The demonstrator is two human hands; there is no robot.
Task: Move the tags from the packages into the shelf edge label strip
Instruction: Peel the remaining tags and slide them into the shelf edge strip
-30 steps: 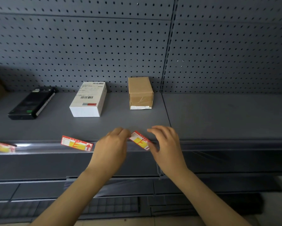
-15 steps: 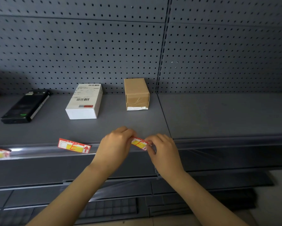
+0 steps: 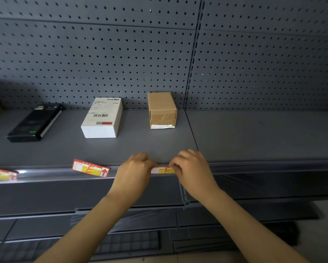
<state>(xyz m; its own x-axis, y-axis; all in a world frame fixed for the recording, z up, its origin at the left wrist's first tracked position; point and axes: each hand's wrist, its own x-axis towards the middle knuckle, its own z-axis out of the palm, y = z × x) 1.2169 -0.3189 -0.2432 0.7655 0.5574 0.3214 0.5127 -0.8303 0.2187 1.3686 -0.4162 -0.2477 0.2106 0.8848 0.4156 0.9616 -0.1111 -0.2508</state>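
At lower centre the left hand point(image 3: 133, 172) and right hand point(image 3: 192, 170) each pinched an end of a tag point(image 3: 162, 170) with curled fingers, holding it level at the label strip point(image 3: 45, 174) on the shelf point(image 3: 254, 133) edge; whether it sat inside the strip could not be told. Left of them a second tag point(image 3: 90, 168) stuck up tilted from the strip, and a third point(image 3: 1, 173) lay at the left edge. Behind, mid-frame, stood a brown box point(image 3: 162, 110), a white box point(image 3: 102, 117) and a black box point(image 3: 34, 123), all well apart from the hands, before the pegboard point(image 3: 102, 54).

One head-worn view – close, facing forward and down at the shelf point(image 3: 140, 149).
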